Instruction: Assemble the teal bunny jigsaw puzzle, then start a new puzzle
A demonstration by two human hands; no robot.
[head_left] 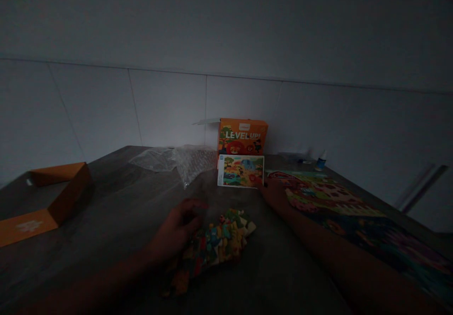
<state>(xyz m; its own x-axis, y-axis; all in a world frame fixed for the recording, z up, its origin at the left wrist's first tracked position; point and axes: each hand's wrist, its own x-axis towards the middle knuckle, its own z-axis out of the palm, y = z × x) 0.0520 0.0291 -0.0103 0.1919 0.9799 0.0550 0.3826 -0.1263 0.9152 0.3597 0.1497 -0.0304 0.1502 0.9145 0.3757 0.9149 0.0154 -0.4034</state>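
The scene is very dim. My left hand (179, 227) rests on the dark table with its fingers curled at the left edge of a heap of colourful puzzle pieces (215, 244). My right hand (271, 193) reaches further out and touches the lower right corner of a picture card (240, 170) that leans against an orange "LEVEL UP!" box (242, 136). I cannot make out whether the right fingers pinch the card or only rest against it.
A finished colourful puzzle (339, 206) lies along the right side of the table. Crumpled clear plastic wrap (180, 160) sits left of the box. An orange box lid (49, 197) lies at the far left. A small bottle (320, 162) stands by the tiled wall.
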